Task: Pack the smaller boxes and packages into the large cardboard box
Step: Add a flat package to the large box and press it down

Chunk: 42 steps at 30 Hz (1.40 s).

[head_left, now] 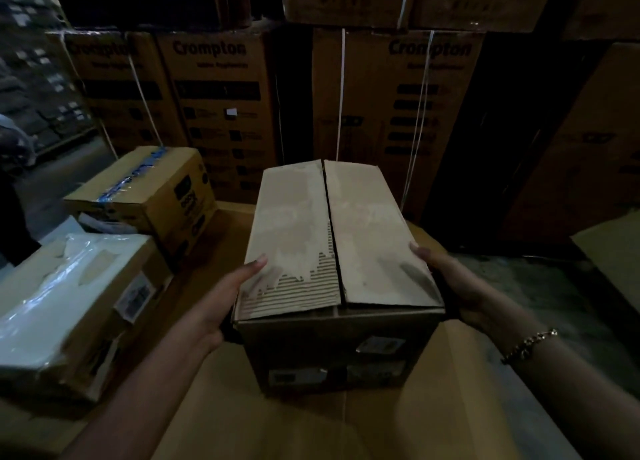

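Cardboard box (311,237) sits between left hand (221,300) and right hand (457,286), each grip clasping one side.

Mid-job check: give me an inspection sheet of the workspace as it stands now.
Surface: brown cardboard spread below; grey floor to the right.
Job's things: box, flaps closed, top paper torn; taped box and wrapped package at left.
Clutter: nothing seen.
Grippers: left hand and right hand hold the box by its sides; bracelet on right wrist.
Cables: nothing seen; white straps bind the cartons.
Surroundings: stacked Crompton cartons behind; dim light.
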### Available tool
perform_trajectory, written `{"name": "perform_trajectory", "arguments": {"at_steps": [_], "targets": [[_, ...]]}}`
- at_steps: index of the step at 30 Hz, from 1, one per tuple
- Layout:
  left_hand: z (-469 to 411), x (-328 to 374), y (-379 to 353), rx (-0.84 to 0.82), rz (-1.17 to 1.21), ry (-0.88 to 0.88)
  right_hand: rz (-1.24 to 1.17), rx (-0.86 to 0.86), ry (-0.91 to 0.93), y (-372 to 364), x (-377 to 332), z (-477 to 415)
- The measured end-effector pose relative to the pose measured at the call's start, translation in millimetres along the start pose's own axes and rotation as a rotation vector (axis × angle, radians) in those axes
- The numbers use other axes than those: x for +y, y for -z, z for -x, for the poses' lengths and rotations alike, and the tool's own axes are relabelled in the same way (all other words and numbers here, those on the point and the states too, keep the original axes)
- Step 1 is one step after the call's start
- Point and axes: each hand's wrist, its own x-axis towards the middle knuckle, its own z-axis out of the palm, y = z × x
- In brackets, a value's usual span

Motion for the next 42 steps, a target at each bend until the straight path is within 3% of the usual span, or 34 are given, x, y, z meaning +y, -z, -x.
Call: {"name": "perform_trajectory", "arguments": {"at_steps": [4,10,20,29,42], "targets": [[-7.1,-7.7,-10.5,0.059,-0.035,-0.019,0.05,0.019,0.022,-16.5,-3.3,-4.0],[-6.6,-11.3,-4.3,0.132,-0.214,-0.075,0.071,0.152,0.205,-22.3,7.8,2.0],[-2.8,-27.7,-51.7,0.159,-0.125,-0.471,-0.099,0.257,0.546,1.9,26.4,36.3],[28.5,-45.1,-158.3,0.049,-0.154,-0.614,-0.111,0.394,0.649,89.8,51.9,114.3],[76.6,-122.1,-378.0,-0.074,-0.108,-0.734,-0.062,0.569,0.737,290.1,98.8,265.5]]}}
